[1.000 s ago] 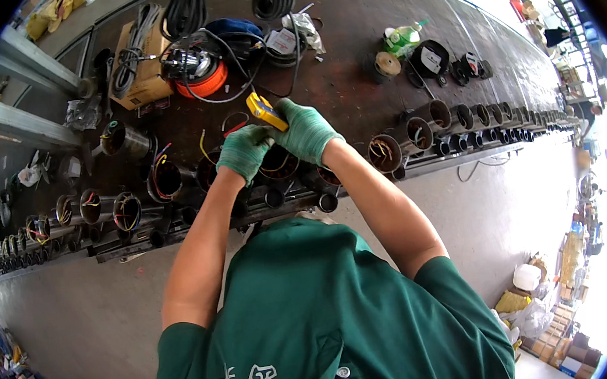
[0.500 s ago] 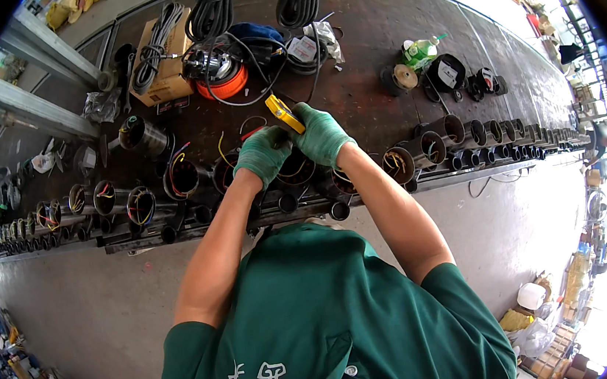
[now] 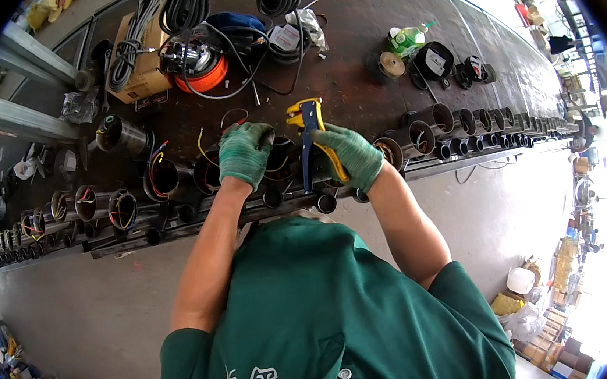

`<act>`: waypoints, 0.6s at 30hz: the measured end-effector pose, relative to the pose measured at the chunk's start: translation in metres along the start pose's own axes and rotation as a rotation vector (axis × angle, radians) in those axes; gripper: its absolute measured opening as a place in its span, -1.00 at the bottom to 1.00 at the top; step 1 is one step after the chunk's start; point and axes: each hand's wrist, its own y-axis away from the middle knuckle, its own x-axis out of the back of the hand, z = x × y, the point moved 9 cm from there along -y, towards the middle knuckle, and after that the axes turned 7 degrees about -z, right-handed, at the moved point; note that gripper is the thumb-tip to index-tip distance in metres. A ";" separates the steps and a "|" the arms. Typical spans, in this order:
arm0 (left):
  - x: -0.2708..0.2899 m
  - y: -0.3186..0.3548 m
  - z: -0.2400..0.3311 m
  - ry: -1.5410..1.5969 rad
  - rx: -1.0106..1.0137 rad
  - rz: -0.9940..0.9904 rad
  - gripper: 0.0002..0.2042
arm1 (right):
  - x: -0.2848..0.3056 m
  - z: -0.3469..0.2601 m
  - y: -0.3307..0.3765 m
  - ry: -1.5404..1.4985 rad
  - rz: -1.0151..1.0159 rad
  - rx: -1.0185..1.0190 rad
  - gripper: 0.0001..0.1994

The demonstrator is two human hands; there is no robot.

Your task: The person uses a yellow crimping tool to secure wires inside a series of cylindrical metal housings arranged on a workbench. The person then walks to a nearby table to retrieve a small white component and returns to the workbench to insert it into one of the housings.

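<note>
In my right hand (image 3: 353,157) I grip a pair of wire strippers (image 3: 308,138) with a yellow head and blue and yellow handles. The head points away from me, and the handles look spread. My gloved left hand (image 3: 246,155) is closed, its fingers curled above the open ends of dark metal tubes. A thin wire (image 3: 234,112) with a red part loops up just beyond it; whether my fingers hold that wire is hidden. Left of this hand, a yellow wire (image 3: 202,142) rises from a tube. Another metal tube (image 3: 164,177) shows coloured wires at its mouth.
A long row of metal tubes (image 3: 123,208) lines the bench's near edge on both sides. Farther back are an orange-rimmed device (image 3: 201,78), a cardboard box (image 3: 151,78) and black cable coils (image 3: 185,6). At the right stand a green bottle (image 3: 406,42) and a spool (image 3: 385,68).
My hands have moved apart. The wire strippers have come away from my left hand to the right and turned, so their handles now show. The view has shifted slightly.
</note>
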 end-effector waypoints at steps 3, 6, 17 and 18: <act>-0.001 0.000 -0.002 -0.005 0.009 0.003 -0.82 | -0.010 0.014 0.005 0.010 -0.003 -0.062 -0.66; 0.001 0.000 0.001 0.025 0.006 -0.022 -0.80 | -0.014 0.020 -0.003 -0.013 -0.073 -0.045 -0.66; 0.000 0.003 -0.006 0.095 0.017 -0.022 -0.75 | -0.025 0.012 -0.002 0.033 -0.082 -0.099 -0.69; 0.000 0.004 -0.006 0.098 0.014 -0.017 -0.75 | -0.024 0.010 -0.001 0.049 -0.079 -0.118 -0.70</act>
